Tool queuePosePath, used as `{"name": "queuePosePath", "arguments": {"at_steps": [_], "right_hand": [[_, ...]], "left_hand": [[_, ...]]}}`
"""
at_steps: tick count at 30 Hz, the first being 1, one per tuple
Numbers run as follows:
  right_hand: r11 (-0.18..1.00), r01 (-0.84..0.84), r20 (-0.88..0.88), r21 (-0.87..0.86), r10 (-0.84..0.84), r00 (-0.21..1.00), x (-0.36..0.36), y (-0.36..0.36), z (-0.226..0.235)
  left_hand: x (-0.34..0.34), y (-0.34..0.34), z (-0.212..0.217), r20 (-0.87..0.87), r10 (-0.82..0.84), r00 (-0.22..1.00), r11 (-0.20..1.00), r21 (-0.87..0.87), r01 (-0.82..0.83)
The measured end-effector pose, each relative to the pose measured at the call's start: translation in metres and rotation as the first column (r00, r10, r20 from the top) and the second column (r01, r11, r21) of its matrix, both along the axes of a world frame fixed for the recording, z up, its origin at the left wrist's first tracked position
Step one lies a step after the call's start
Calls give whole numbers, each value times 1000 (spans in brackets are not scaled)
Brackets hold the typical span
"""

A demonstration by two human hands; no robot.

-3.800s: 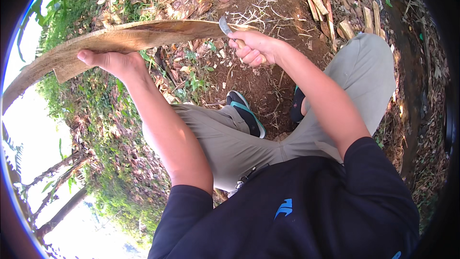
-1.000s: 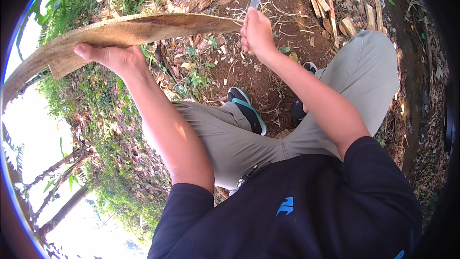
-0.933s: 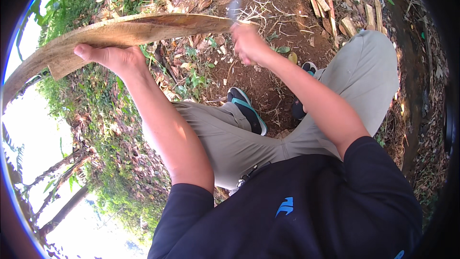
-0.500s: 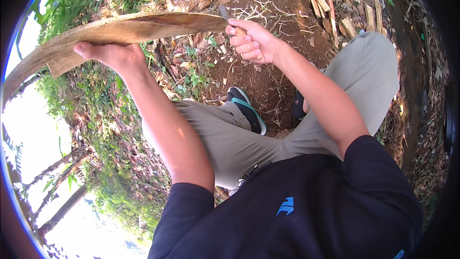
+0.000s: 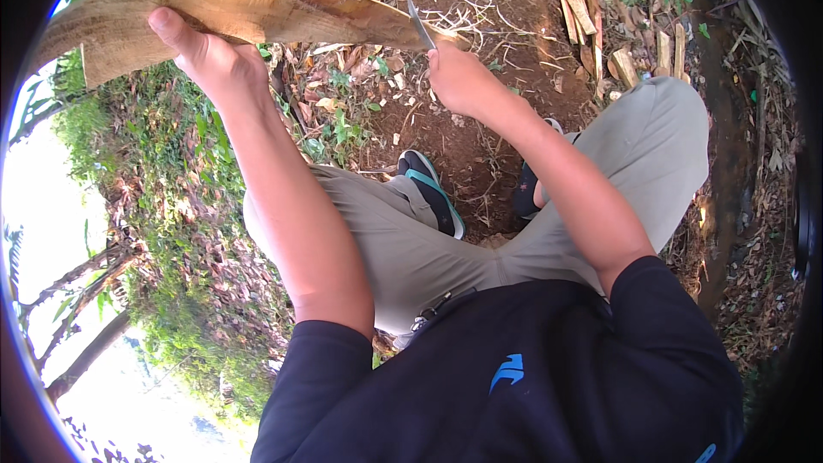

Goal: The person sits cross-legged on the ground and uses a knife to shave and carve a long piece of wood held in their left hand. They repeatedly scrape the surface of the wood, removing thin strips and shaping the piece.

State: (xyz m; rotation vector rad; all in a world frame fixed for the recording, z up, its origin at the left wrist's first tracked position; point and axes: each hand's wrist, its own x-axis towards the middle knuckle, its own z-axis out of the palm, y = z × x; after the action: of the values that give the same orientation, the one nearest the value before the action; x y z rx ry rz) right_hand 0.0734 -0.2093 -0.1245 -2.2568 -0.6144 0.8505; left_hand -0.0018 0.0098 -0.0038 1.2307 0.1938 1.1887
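A long pale-brown wooden plank (image 5: 296,13), curved-looking in this view, stretches from the far left rim to the top middle. My left hand (image 5: 219,64) grips it by its near edge, with the thumb lying on its broad face. At the plank's right end, my right hand (image 5: 467,81) is closed around a knife. The knife's narrow grey blade (image 5: 419,26) points up and slightly left, across the end part of the wood. Whether the blade touches the wood I cannot tell. The handle is hidden inside my right fist.
Split wood pieces (image 5: 576,9) lie at the upper right, with shorter ones (image 5: 626,67) nearer my knee. Brown soil (image 5: 480,141) with dry stalks and chips spreads between my feet. My sandalled foot (image 5: 433,193) is below the plank. Green plants and leaf litter cover the left slope.
The plank and my left hand have moved up and a little right. My right hand has turned over, so its back now shows and the knife's handle no longer does.
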Motion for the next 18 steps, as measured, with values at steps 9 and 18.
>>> {"name": "queuePosePath", "arguments": {"at_steps": [9,18], "right_hand": [[984,-98,160,-148,122,980,7,-12,11],[851,-164,193,-499,294,936,-3,27,65]], "left_hand": [[15,-18,6,17,-44,999,998,-34,44],[-3,2,1,-4,50,999,989,-138,-50]]}}
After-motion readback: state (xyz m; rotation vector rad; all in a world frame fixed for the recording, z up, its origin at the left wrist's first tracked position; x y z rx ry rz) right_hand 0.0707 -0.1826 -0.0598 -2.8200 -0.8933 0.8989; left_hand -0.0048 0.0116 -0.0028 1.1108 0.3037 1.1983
